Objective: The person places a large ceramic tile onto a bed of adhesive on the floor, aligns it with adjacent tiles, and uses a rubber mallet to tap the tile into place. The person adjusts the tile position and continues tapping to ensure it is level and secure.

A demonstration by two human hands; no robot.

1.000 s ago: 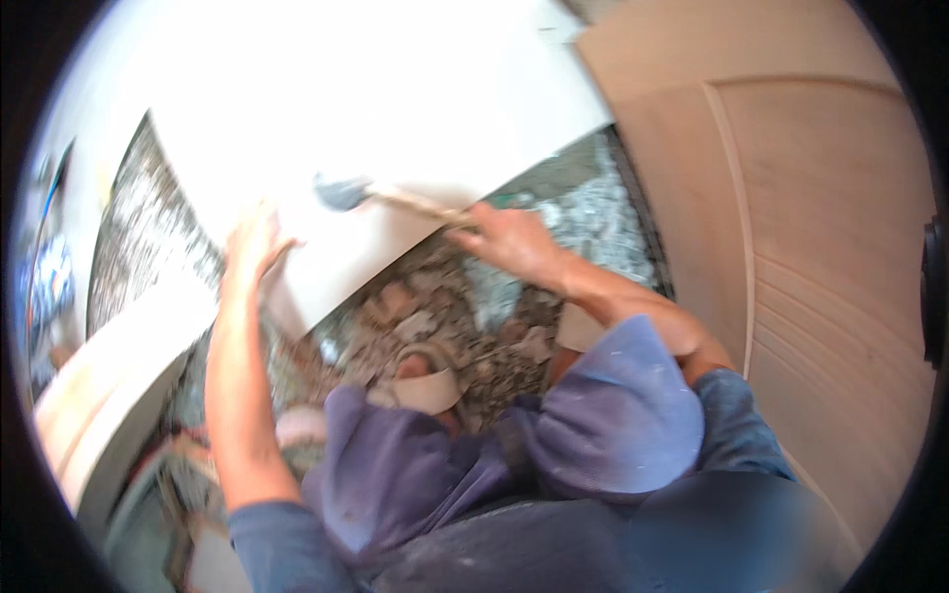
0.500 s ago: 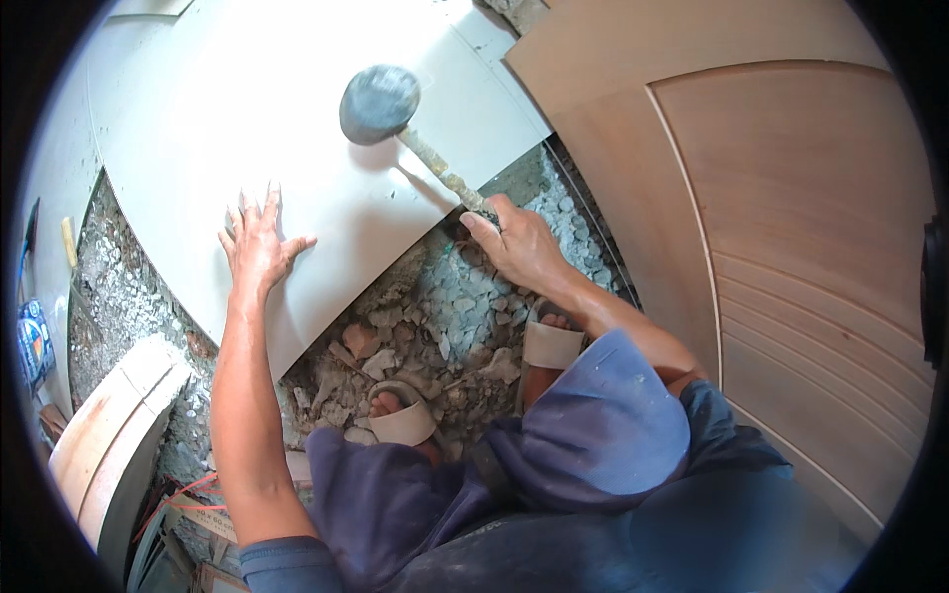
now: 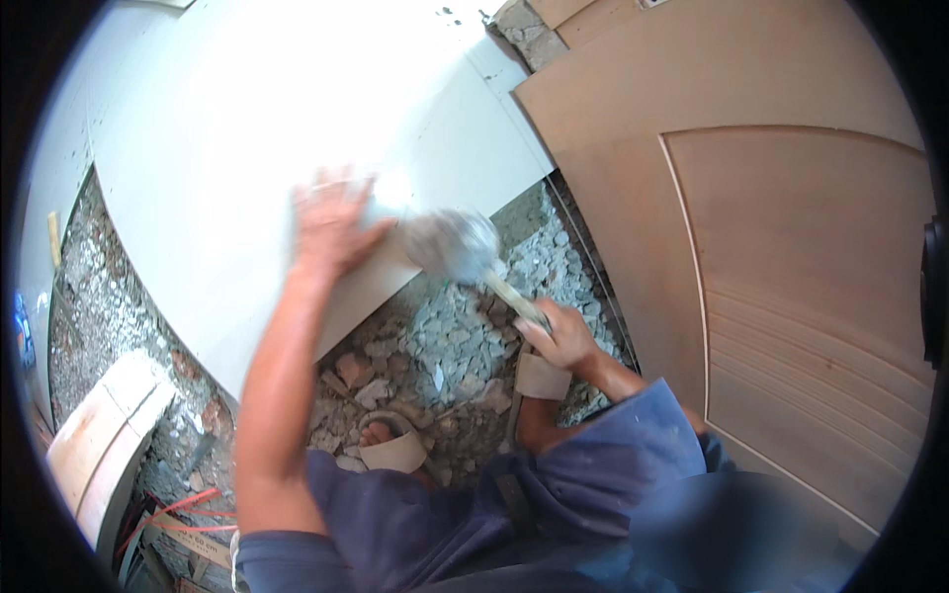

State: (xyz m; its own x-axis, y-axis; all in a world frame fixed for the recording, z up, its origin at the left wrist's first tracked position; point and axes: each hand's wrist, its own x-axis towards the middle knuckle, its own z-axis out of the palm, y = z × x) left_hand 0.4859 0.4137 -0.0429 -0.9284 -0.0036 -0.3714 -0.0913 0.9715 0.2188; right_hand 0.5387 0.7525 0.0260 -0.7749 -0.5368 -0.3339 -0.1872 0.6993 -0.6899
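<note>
My right hand point(image 3: 560, 336) is wrapped round the pale handle of a rubber mallet point(image 3: 453, 245). The mallet's dark grey head is smeared by motion and shows over the near edge of a large white tile point(image 3: 247, 198). On that tile, left of the mallet head, my left hand point(image 3: 332, 222) lies with its fingers spread, also somewhat blurred. Whether the mallet head touches the tile, I cannot tell.
Broken rubble point(image 3: 465, 331) covers the ground around my sandalled feet. A brown panelled wooden door point(image 3: 613, 217) stands along the right side. At the lower left are a curved pale wooden piece point(image 3: 109, 405), red straps point(image 3: 188, 512) and a cardboard box point(image 3: 193, 544).
The mallet has come nearer and to the right, from above the tile to its near edge. My left hand has slid right across the tile.
</note>
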